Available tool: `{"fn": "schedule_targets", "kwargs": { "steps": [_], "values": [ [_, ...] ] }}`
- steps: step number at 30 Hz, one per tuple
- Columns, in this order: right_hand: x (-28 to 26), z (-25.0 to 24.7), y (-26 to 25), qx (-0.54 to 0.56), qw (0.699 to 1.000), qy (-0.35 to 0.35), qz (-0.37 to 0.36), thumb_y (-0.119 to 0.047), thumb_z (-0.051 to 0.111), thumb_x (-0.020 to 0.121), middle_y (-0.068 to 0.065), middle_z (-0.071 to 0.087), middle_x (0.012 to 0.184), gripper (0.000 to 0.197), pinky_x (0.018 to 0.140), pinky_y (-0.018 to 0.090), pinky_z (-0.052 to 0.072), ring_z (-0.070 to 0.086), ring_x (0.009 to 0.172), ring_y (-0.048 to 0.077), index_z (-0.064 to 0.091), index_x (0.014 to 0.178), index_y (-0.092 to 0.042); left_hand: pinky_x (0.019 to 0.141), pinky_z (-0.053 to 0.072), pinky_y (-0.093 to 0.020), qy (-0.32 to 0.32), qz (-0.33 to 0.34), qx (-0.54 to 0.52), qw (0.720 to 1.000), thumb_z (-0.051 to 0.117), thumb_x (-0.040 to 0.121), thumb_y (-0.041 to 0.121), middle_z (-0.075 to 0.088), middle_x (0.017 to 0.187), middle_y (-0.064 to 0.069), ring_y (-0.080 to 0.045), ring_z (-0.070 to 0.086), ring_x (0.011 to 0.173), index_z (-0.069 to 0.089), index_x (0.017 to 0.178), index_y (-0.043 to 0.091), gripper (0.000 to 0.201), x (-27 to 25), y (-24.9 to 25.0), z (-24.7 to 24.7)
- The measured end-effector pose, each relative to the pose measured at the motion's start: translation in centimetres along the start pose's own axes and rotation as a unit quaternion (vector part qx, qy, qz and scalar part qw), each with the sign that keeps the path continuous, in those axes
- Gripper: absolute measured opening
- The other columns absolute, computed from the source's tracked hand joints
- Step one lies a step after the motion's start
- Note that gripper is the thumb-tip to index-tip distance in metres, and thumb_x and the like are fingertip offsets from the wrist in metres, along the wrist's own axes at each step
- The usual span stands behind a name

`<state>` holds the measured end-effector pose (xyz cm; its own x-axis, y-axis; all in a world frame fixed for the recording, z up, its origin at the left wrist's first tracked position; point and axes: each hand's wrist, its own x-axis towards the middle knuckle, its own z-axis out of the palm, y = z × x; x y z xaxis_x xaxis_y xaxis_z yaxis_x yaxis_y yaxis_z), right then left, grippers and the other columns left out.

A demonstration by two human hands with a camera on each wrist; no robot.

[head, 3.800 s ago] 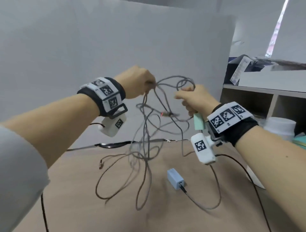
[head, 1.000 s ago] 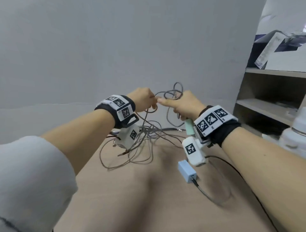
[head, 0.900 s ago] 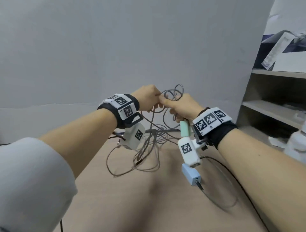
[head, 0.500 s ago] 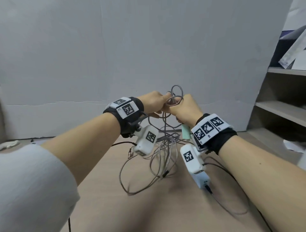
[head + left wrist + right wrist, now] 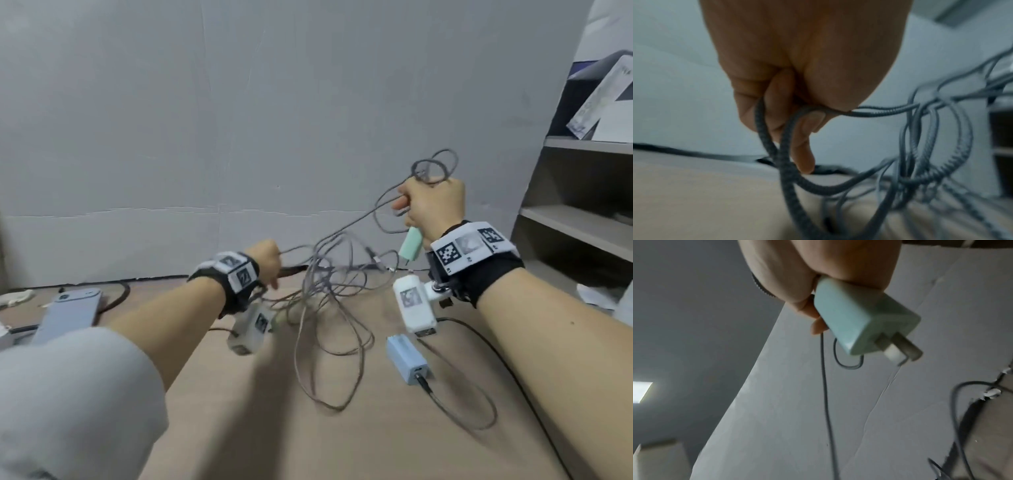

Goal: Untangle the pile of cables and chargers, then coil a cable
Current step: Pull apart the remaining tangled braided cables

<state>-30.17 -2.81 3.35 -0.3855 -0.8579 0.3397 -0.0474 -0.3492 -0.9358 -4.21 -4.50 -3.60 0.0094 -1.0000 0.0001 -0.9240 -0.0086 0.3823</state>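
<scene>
A tangle of grey braided cables (image 5: 329,294) hangs between my hands and trails onto the wooden table (image 5: 274,428). My left hand (image 5: 265,262) is low at centre left and grips a loop of grey cable (image 5: 785,155) in its curled fingers. My right hand (image 5: 433,205) is raised at the right, gripping a bunch of cable loops (image 5: 435,166) together with a mint-green charger (image 5: 411,245), whose prongs (image 5: 898,350) point down. A blue charger (image 5: 407,361) with a cable plugged in lies on the table under my right wrist.
A lilac phone (image 5: 70,313) lies at the table's left edge. A black cable (image 5: 116,298) runs along the foot of the grey backdrop (image 5: 239,120). A shelf unit (image 5: 582,205) stands at the right. Another black cable (image 5: 503,359) crosses the table's right side.
My hands, which were together at the knot, have pulled apart: the left dropped down and left with a strand, the right rose to the right with the loops and the green charger.
</scene>
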Motion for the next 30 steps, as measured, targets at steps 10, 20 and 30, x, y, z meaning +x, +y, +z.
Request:
{"fn": "schedule_targets", "kwargs": {
  "steps": [10,20,30],
  "values": [
    [3.2,-4.2,-1.1,0.041,0.988,0.146,0.014,-0.01,0.051,0.081,0.011,0.071,0.068,0.015,0.039,0.023,0.033,0.059,0.052,0.023,0.064,0.075,-0.004,0.091,0.049,-0.033,-0.042,-0.163,0.206,0.964,0.046,0.102,0.004,0.062,0.131,-0.02,-0.03,0.062,0.113,0.057,0.13,-0.003,0.032,-0.3,-11.8,-0.4],
    [1.6,0.3,-3.1,0.068,0.997,0.032,0.005,-0.006,0.053,0.087,0.01,0.064,0.061,0.017,0.037,0.019,0.027,0.041,0.033,0.014,0.062,0.072,-0.005,0.109,0.041,-0.037,-0.094,0.079,0.045,0.991,0.066,0.091,0.029,0.061,0.133,0.001,-0.024,0.056,0.125,0.042,0.15,0.026,0.064,-0.1,0.3,-1.9],
    [0.0,1.1,-1.8,-0.021,0.992,-0.124,0.006,-0.006,0.061,0.088,0.008,0.051,0.057,0.02,0.039,0.019,0.025,0.034,0.034,0.012,0.058,0.068,-0.008,0.066,0.045,-0.031,0.058,0.048,0.117,0.99,0.051,0.104,0.029,0.069,0.087,-0.01,-0.027,0.063,0.078,0.072,0.09,0.008,0.033,-0.7,-0.3,-4.7]
  ]
}}
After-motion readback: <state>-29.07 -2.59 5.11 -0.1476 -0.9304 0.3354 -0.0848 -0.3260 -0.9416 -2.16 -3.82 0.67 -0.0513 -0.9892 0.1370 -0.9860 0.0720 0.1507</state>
